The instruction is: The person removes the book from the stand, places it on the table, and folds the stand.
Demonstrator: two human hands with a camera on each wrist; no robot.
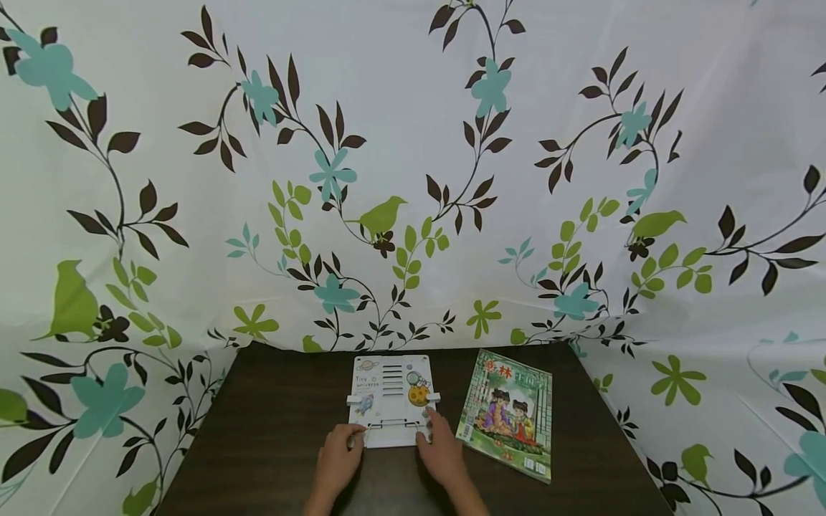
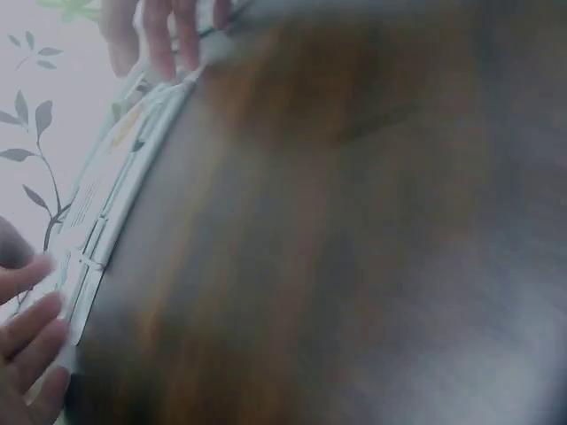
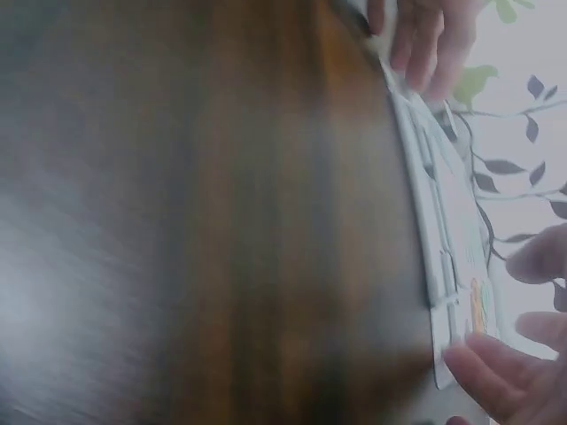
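A white book stand [image 1: 390, 398] printed with "Tiny Universe", planets and a rocket lies on the dark table, with slots down its middle and wire page holders near its lower edge. My left hand [image 1: 338, 459] is at its lower left corner, fingers loosely bent with tips right at the edge. At the lower right corner, my right hand [image 1: 442, 448] has its thumb and forefinger spread over the side. From the right wrist view, the right hand's fingers [image 3: 496, 363] reach the stand's end, relaxed and apart. The left wrist view shows the stand [image 2: 124, 177] edge-on between both hands.
A magazine [image 1: 510, 416] with two illustrated children on its green cover lies right of the stand, close to my right hand. The dark wooden table [image 1: 258, 423] ends at the back against a white cloth [image 1: 413, 143] patterned with leaves, birds and flowers.
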